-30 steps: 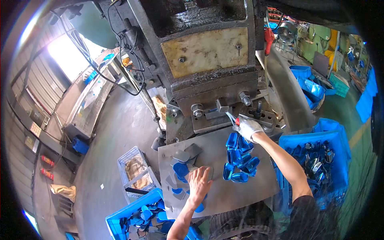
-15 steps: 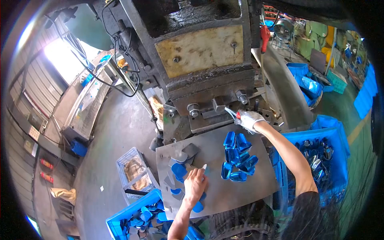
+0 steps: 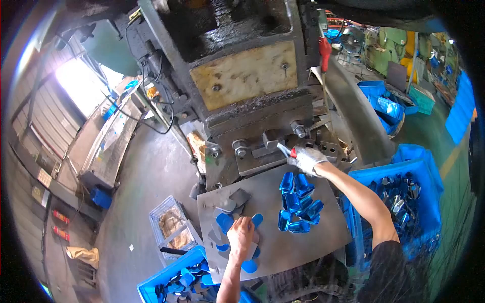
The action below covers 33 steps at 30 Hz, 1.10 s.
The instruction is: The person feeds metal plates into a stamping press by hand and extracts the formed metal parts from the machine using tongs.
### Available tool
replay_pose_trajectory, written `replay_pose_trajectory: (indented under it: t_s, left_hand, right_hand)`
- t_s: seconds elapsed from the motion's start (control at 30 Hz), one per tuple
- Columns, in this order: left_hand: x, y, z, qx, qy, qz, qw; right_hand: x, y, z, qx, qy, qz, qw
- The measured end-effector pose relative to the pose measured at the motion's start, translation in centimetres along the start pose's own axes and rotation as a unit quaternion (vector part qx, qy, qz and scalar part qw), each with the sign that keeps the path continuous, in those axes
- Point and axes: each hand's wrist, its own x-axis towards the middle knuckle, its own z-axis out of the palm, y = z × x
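My right hand (image 3: 307,160), in a pale glove, grips red-handled pliers (image 3: 286,150) whose tips reach the front of the press die (image 3: 260,153). My left hand (image 3: 241,234) is bare, its fingers curled over the left part of the metal plate (image 3: 283,255). A blue flat metal piece (image 3: 257,220) with a rounded end sticks out at its fingertips and appears pinched there. Around this hand lie several flat blue and grey pieces (image 3: 225,221). Between both hands, nearer the right, sits a cluster of shiny blue bent pieces (image 3: 298,203).
The heavy press ram (image 3: 247,76) rises directly ahead. A blue crate (image 3: 434,202) of shiny formed parts stands at right; a blue bin (image 3: 146,285) of flat pieces stands at lower left. Beside it is a pale basket (image 3: 169,212). A metal chute (image 3: 353,111) slopes down at right.
The blue flat piece at my left fingertips now shows its broad face; that hand has shifted slightly. My right hand and the pliers appear slightly further left, while the view has moved a little.
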Motion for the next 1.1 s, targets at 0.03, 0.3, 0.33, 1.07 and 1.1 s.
replay_pose_trajectory:
  t_s: [0.03,0.3,0.33,1.07,1.1]
  left_hand:
    - [-0.1,0.2,-0.3,0.006,-0.006,-0.004,1.0]
    - [-0.7,1.4,-0.2,-0.002,-0.059,0.039,0.997]
    - [-0.7,1.2,-0.1,0.007,-0.071,0.038,0.997]
    - [-0.3,3.1,-0.6,-0.538,-0.009,-0.252,0.804]
    - [0.0,3.2,-0.7,-0.544,-0.008,-0.256,0.799]
  right_hand:
    - [-0.2,0.7,0.4,0.054,-0.023,0.006,0.998]
    - [-11.6,0.9,-0.1,0.032,-0.115,-0.005,0.993]
    - [-12.7,1.3,0.3,0.034,-0.121,0.004,0.992]
    - [-17.8,2.7,3.8,0.449,-0.15,0.112,0.874]
    - [-17.7,1.7,2.7,0.397,-0.154,0.112,0.898]
